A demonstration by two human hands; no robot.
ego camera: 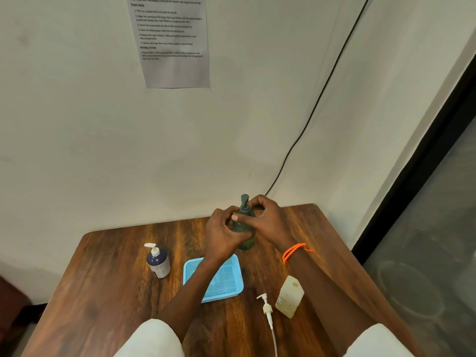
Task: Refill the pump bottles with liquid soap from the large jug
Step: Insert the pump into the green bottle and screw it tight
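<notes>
A dark green pump bottle is held upright above the far side of the wooden table. My left hand grips its body. My right hand curls round its neck just below the dark pump head. A navy pump bottle with a white pump stands at the left. A pale square jug lies at the right, and a loose white pump with a long tube lies beside it.
A light blue mesh tray lies on the table under my left forearm. A printed sheet hangs on the wall, a black cable runs down it, and a dark-framed glass panel stands at the right.
</notes>
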